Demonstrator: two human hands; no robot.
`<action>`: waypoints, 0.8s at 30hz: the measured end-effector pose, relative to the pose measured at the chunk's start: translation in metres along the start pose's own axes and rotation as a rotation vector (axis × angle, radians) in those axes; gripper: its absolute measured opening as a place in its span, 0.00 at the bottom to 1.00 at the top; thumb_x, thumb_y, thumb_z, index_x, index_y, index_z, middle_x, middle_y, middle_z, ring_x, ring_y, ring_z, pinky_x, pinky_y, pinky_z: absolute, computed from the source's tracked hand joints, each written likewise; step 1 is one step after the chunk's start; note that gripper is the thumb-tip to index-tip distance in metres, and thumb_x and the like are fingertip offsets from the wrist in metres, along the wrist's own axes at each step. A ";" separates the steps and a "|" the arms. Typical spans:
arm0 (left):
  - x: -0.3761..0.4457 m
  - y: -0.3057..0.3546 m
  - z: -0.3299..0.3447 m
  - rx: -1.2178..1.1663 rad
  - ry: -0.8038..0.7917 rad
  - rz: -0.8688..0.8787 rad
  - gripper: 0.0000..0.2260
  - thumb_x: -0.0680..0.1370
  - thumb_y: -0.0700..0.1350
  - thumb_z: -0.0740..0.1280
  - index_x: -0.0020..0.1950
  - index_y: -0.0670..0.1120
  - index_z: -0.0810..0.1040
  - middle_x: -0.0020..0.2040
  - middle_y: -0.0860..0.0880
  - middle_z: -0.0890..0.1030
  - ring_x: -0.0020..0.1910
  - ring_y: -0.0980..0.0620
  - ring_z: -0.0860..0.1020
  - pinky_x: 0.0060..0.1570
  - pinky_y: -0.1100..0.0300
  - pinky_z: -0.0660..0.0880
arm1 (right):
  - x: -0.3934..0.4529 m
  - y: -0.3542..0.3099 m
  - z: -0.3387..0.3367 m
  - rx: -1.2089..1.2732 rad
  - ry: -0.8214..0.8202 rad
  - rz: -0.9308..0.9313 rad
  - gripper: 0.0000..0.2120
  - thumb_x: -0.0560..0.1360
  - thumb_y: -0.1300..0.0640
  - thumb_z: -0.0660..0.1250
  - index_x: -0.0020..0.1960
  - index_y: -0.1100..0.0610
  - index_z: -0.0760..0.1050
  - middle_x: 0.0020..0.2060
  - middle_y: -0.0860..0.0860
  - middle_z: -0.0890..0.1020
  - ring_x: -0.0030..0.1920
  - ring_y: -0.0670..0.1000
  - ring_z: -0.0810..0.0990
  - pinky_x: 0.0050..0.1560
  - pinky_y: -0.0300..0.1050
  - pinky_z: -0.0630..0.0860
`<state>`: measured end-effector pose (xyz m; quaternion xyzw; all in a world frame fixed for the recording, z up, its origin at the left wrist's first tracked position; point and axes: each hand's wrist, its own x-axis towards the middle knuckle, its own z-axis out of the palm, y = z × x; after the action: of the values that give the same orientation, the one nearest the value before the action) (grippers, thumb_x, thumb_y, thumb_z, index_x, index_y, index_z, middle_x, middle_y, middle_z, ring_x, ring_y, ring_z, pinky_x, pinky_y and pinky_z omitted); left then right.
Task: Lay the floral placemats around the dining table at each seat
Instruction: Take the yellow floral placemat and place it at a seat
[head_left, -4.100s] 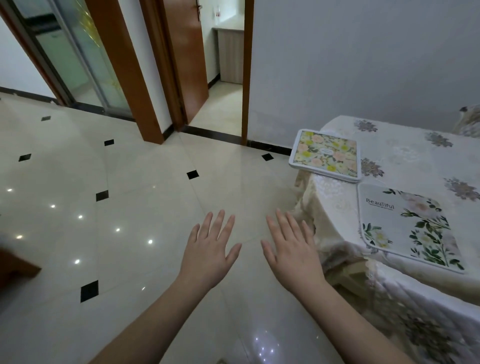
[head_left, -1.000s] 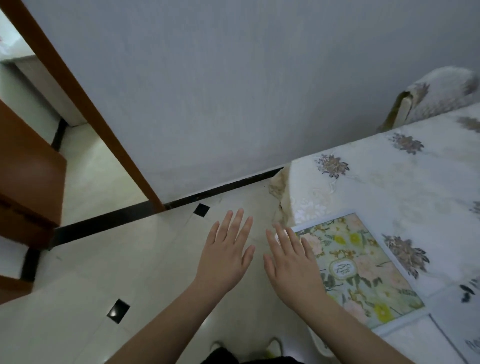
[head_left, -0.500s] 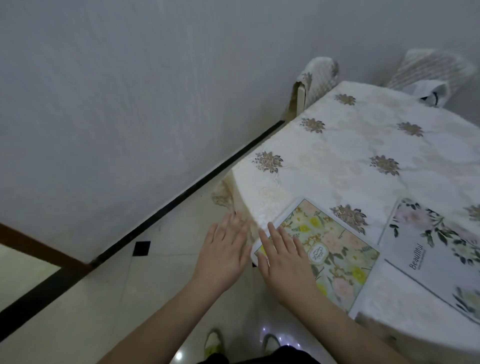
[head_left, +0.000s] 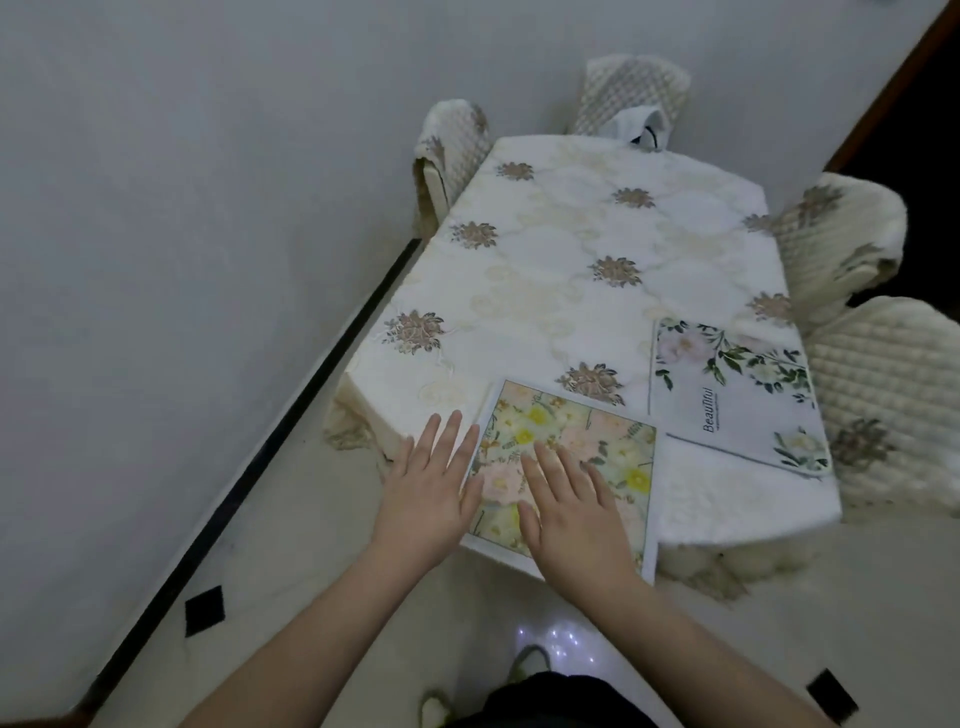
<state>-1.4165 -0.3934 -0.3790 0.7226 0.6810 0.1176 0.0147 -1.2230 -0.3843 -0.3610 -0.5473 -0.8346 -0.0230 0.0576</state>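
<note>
Head view, near to far. Right hand (head_left: 574, 519), fingers straight and spread, palm down over the near part of the yellow mat (head_left: 587, 447); whether it presses on the mat cannot be told. Left hand (head_left: 431, 493), likewise flat with fingers apart, just left of the right hand, its fingertips at the mat's left edge and over the counter (head_left: 571, 291) corner; it grips nothing. The yellow mat lies flat at the near edge of the counter, its near border slightly overhanging. Beyond and to the right of the right hand, the white mat (head_left: 737, 395), printed with green leaves and the word "Beautiful", lies flat at the counter's right side, its corner just beside the yellow mat. A pale cloth with brown flower motifs covers the counter. Quilted chairs (head_left: 878, 395) stand right of the counter and at its far end, well apart from both hands.
</note>
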 end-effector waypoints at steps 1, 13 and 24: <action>0.006 0.001 0.004 0.004 -0.011 0.018 0.26 0.82 0.57 0.51 0.78 0.48 0.65 0.78 0.46 0.65 0.77 0.44 0.63 0.72 0.44 0.61 | 0.000 0.005 0.003 0.001 -0.004 0.023 0.26 0.79 0.46 0.52 0.72 0.55 0.72 0.71 0.53 0.73 0.70 0.56 0.73 0.68 0.57 0.59; 0.064 0.044 0.054 0.040 -0.171 0.194 0.25 0.82 0.57 0.52 0.77 0.50 0.67 0.78 0.47 0.66 0.76 0.46 0.65 0.71 0.49 0.57 | 0.020 0.058 0.051 0.112 -0.095 0.179 0.27 0.76 0.48 0.53 0.70 0.54 0.74 0.70 0.52 0.74 0.70 0.55 0.73 0.70 0.56 0.57; 0.082 0.059 0.103 0.059 -0.341 0.195 0.28 0.84 0.59 0.41 0.78 0.50 0.65 0.78 0.47 0.66 0.77 0.45 0.63 0.72 0.48 0.53 | 0.028 0.083 0.099 0.163 -0.205 0.185 0.27 0.76 0.46 0.53 0.69 0.56 0.76 0.69 0.52 0.76 0.68 0.55 0.75 0.69 0.56 0.58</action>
<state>-1.3354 -0.3027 -0.4558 0.7947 0.5986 -0.0257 0.0972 -1.1654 -0.3156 -0.4581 -0.6146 -0.7814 0.1065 0.0182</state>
